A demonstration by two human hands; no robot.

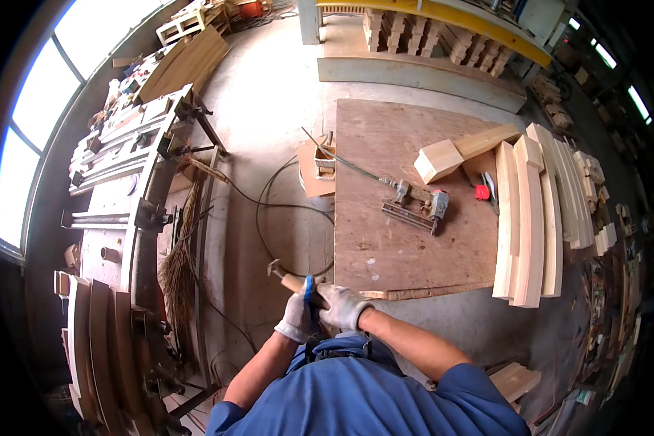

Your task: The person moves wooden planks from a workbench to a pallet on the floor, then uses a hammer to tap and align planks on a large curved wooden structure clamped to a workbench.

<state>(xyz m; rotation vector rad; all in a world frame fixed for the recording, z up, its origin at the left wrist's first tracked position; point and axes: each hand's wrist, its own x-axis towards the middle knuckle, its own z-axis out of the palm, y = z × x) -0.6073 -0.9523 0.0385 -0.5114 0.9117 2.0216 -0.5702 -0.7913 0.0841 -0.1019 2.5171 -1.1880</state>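
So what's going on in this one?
A person in a blue shirt and light work gloves stands at the near edge of a plywood-topped table. Both hands are together in front of the body: the right hand grips the wooden handle of a hammer, and the left hand is wrapped around something with a blue tip. A nail gun on its hose lies on the table, with long wooden slats stacked along the right side.

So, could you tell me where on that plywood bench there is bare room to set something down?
The near left part of the plywood bench top is bare, bordered by the nail gun and the front edge. The far left, beyond the air hose, is bare too. The right side is crowded with stacked boards, a wood block and red-handled pliers.
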